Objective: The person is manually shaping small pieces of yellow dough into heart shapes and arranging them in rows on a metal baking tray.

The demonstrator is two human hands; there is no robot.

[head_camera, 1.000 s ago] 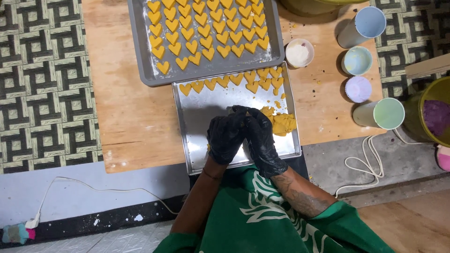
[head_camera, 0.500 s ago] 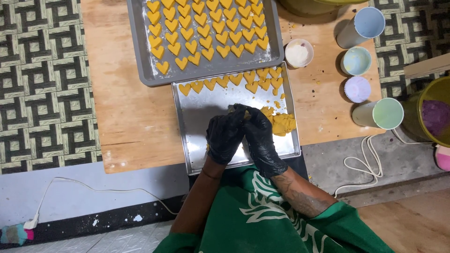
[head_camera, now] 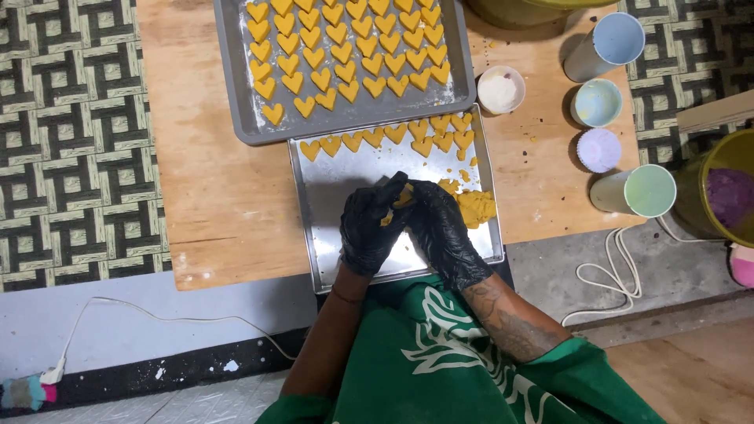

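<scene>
My left hand [head_camera: 369, 228] and my right hand [head_camera: 441, 228], both in black gloves, meet over the near metal tray [head_camera: 330, 212]. Together they pinch a small piece of orange dough [head_camera: 402, 198] between the fingers. A lump of the same orange dough [head_camera: 477, 209] lies on the tray just right of my right hand. Along the tray's far edge runs a row of orange heart-shaped pieces [head_camera: 393, 137]. Behind it, a second grey tray [head_camera: 236, 94] holds several rows of hearts [head_camera: 345, 47].
The trays rest on a low wooden board [head_camera: 204, 196] over a patterned mat. To the right stand a small white bowl of powder [head_camera: 500, 89], several pastel cups [head_camera: 597, 102], a purple cupcake liner [head_camera: 598, 149] and a yellow tub of purple dough [head_camera: 726, 192]. A white cord [head_camera: 605, 275] lies on the floor.
My hands stay in the same spot over the near tray; the fingers have shifted slightly, working the dough piece. Nothing else has moved.
</scene>
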